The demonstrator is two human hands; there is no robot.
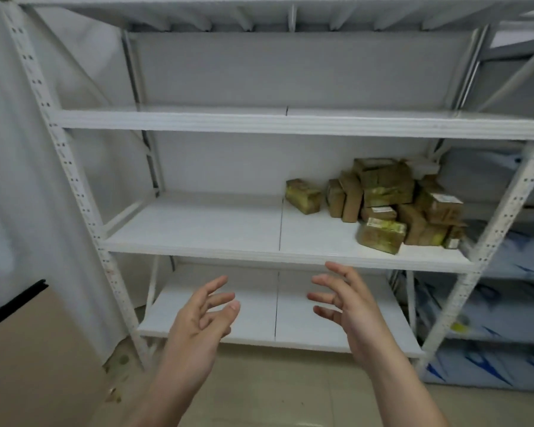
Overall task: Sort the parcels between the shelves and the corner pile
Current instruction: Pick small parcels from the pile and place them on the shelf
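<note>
**Sort status: hands empty, parcels bunched on one shelf**

Head view:
- Left hand [204, 315] and right hand [349, 306] both released, holding nothing. Fingers are loosely spread and the palms roughly face each other. They hang in front of the rack, just below the front edge of the middle shelf [198, 229].
- All visible parcels [389, 192] sit on the right half of that middle shelf, in a loose heap towards the back right.
- One parcel [302, 195] lies on its own just left of the heap. Another, the front parcel [381, 235], lies near the shelf's front edge.
- Upper shelf [198, 118] and bottom shelf [167, 306] show no parcels.
- No corner pile in frame, so I can't tell how much has gone there.
- Judgement: somewhere mid-sort, between picks. How much is left is unclear.

Parcel look: small brown blocks wrapped in yellowish tape, some with white labels. They're stacked at mixed angles, some on end and some flat. The heap looks unstable, so pulling one could tip its neighbours.

Also in frame: cardboard box [28, 349] at lower left.
</note>
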